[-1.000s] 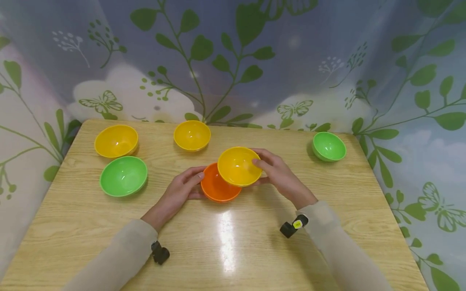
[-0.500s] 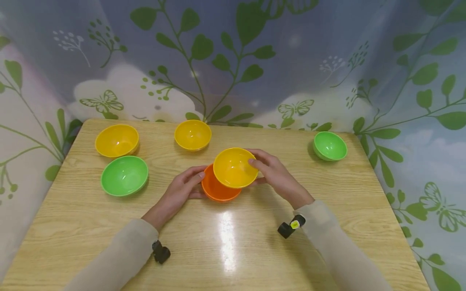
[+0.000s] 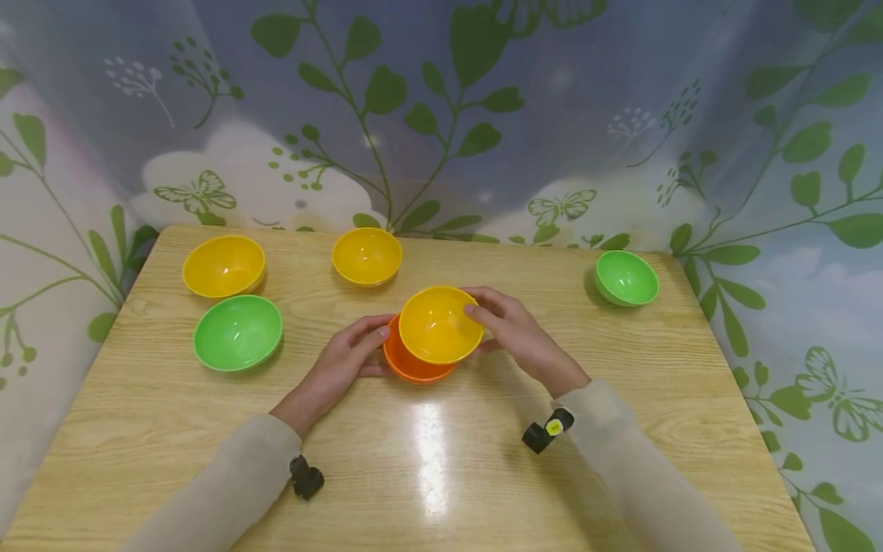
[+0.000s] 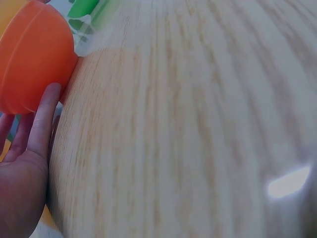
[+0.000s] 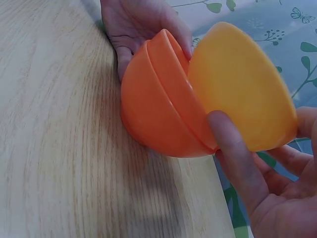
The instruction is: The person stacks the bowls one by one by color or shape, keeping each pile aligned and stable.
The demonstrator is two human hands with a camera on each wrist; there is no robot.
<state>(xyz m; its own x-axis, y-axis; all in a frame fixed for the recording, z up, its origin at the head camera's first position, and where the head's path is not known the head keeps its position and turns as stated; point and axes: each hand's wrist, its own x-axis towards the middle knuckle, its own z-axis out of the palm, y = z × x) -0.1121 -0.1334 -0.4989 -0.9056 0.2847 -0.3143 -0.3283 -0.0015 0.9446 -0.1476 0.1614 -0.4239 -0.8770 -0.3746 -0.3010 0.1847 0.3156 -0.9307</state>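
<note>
Left hand: (image 3: 345, 354) partly curled, gripping the orange bowls (image 3: 417, 371) – thumb at the rim, fingers on the outer wall.
Orange bowls: nested, two rims show; mid-desk; can't tell from here if the base touches the desk (image 3: 372, 468).
Right hand: (image 3: 520, 330) partly curled, pinching the held yellow bowl (image 3: 441, 326), thumb over the rim.
Held yellow bowl: over the orange mouth, offset toward the right hand, tilted – contact unclear.
Spare yellows: rear yellow bowl (image 3: 366, 257) near the back edge; corner yellow bowl (image 3: 224, 267) at back left.
Greens: left green bowl (image 3: 237, 334) just in front of the corner yellow; right green bowl (image 3: 627, 278) at back right.
</note>
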